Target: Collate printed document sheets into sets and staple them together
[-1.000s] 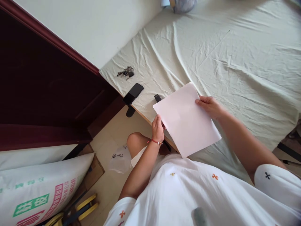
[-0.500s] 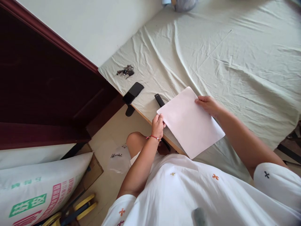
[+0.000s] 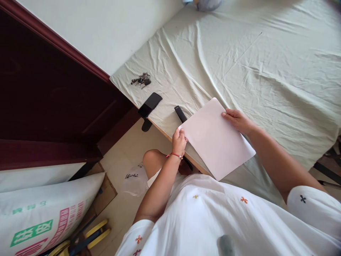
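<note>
- The left hand (image 3: 179, 140), just left of the frame's centre, pinches the near-left corner of a plain white rectangular sheet of paper (image 3: 217, 140) between thumb and curled fingers; a thin red cord bracelet (image 3: 174, 155) circles its wrist.
- The right hand (image 3: 238, 120), right of centre, grips the sheet's far right edge, thumb on top and fingers closed beneath.
- The sheet sits in the middle of the frame, angled diagonally, above the front edge of a bed covered in a wrinkled pale green cloth (image 3: 266, 71); whether it rests on the cloth or is lifted just off it cannot be told.
- A slim black bar-shaped object (image 3: 180, 113) lies on the cloth, its lower end passing under the sheet's upper left corner.
- A black smartphone (image 3: 150, 105) lies further left at the bed's edge, partly overhanging it.
- A bunch of metal keys (image 3: 140, 80) rests on the cloth above the phone, near the dark red wooden panel (image 3: 53, 99) filling the left of the frame.
- A white printed woven sack (image 3: 45, 217) lies at the lower left on the floor.
- The person's white shirt with small embroidered crosses (image 3: 226, 217) fills the bottom of the frame.
</note>
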Motion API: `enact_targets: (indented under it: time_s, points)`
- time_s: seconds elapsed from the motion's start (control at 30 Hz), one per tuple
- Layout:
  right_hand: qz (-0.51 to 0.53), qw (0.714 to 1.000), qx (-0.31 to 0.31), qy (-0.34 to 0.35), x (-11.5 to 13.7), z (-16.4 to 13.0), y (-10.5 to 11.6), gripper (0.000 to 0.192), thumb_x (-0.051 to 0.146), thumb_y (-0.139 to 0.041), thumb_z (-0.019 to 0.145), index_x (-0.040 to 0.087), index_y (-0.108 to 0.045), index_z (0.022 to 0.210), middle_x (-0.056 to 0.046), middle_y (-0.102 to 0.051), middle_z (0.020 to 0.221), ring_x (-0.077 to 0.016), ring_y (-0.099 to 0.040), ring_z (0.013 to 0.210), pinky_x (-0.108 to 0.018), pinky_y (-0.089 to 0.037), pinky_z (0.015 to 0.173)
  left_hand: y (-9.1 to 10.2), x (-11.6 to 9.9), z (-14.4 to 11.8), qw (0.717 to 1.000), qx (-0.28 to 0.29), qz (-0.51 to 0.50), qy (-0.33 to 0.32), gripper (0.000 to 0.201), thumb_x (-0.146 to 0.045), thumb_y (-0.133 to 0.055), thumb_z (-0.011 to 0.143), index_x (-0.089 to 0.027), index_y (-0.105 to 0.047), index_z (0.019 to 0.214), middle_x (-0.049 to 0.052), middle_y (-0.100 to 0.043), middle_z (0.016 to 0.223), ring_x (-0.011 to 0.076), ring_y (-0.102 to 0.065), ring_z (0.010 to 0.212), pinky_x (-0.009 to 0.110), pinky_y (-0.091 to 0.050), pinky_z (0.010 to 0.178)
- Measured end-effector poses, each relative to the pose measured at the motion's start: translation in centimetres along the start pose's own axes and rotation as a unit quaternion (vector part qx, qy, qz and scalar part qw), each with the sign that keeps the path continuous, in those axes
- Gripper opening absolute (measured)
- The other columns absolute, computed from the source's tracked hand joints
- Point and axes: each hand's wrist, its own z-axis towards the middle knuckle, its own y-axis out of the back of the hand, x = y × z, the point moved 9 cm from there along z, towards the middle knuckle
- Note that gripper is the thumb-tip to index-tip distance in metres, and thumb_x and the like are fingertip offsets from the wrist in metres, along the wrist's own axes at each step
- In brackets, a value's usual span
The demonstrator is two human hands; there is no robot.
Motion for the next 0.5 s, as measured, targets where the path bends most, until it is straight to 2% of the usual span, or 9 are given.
enact_targets:
  time_s: [0.07,0.17,0.37,0.5]
  points:
    - [-0.006,1.000,0.014,-0.002,0.0,0.0,-0.1,0.045,0.065,-0.073,0.091,0.022,-0.061,0.083,-0.002,-0.061,0.075,-0.0141,-0.055,0.061,-0.025,-0.040,0.049,-0.4,-0.1,-0.2,1.000,0.017,-0.018,0.004,0.033,-0.045,-0.076,0.092,-0.019,-0.058,0.081,-0.008,-0.044,0.062,0.0046,-0.034,0.048,0.018,-0.025,0.042]
    - [-0.012,1.000,-0.005,-0.024,-0.4,0.3,0.5,0.044,0.062,-0.073,0.091,0.022,-0.060,0.081,-0.002,-0.060,0.072,-0.0134,-0.053,0.059,-0.024,-0.039,0.047,-0.8,-0.2,-0.5,0.998,0.037,-0.039,0.019,0.031,-0.041,-0.077,0.090,-0.019,-0.058,0.080,-0.008,-0.045,0.063,0.0039,-0.034,0.047,0.018,-0.025,0.041]
    - [-0.023,0.994,-0.020,-0.105,-2.3,0.8,1.1,0.032,0.048,-0.078,0.089,0.022,-0.061,0.081,-0.002,-0.060,0.069,-0.0154,-0.056,0.058,-0.026,-0.044,0.048,0.2,0.4,-0.2,0.995,-0.023,0.018,0.096,0.027,-0.017,-0.071,0.087,-0.018,-0.051,0.068,-0.009,-0.042,0.058,0.0009,-0.031,0.038,0.018,-0.021,0.039]
    - [-0.020,0.990,-0.011,-0.139,-3.3,1.0,1.0,0.026,0.044,-0.075,0.092,0.022,-0.064,0.083,-0.004,-0.066,0.075,-0.0165,-0.060,0.061,-0.027,-0.049,0.050,0.1,0.8,0.1,0.990,-0.021,0.038,0.131,0.033,-0.016,-0.072,0.083,-0.018,-0.047,0.062,-0.007,-0.045,0.055,0.0016,-0.033,0.036,0.018,-0.016,0.039]
